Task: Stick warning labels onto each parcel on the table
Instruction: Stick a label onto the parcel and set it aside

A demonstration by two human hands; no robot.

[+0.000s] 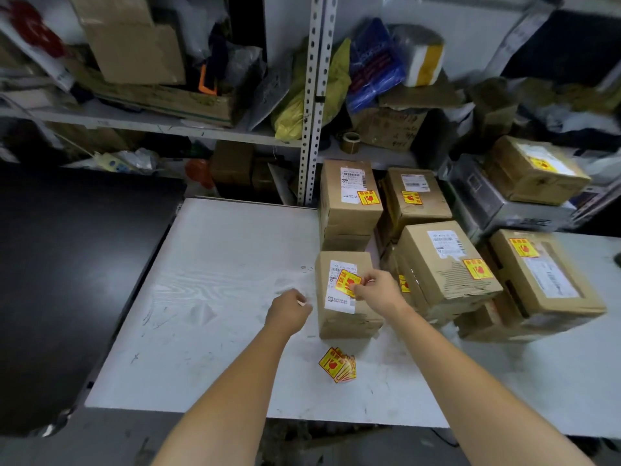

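At table [208, 264] centre-right, head view (only view supplied):

Right hand [381, 292] was over the nearest parcel [339, 326]. Its fingers [364, 285] were closed narrow, pinching one yellow/red warning label [347, 281] by its right edge. The label sat tilted over the parcel's white shipping slip, approx. mid-top face. Could not tell whether any of it was stuck down yet.

Left hand [289, 311] hovered just beside the parcel's left edge, apart from it. Fingers were curled in, pinching a pale scrap [303, 302], prob. peeled backing; too small to confirm.

Spare label stack [337, 364] lay fanned on the table, near the parcel's front edge, not touching it.

Other boxes to the right and rear each showed a label: rear-left box [349, 223], rear-mid box [420, 206], torn-top box [447, 264], far-right box [551, 284], raised box [534, 173]. Lower boxes in the piles were partly hidden; status n/k.

Step in hand, by judgement: placing the label on the nearest parcel, seemingly the last visible box w/o one.

Next move req.: lower the label flat, pref. clear of the barcode and address text, release the pinch, then smooth it with flat fingers. The left hand would need to drop the scrap and steady the box.
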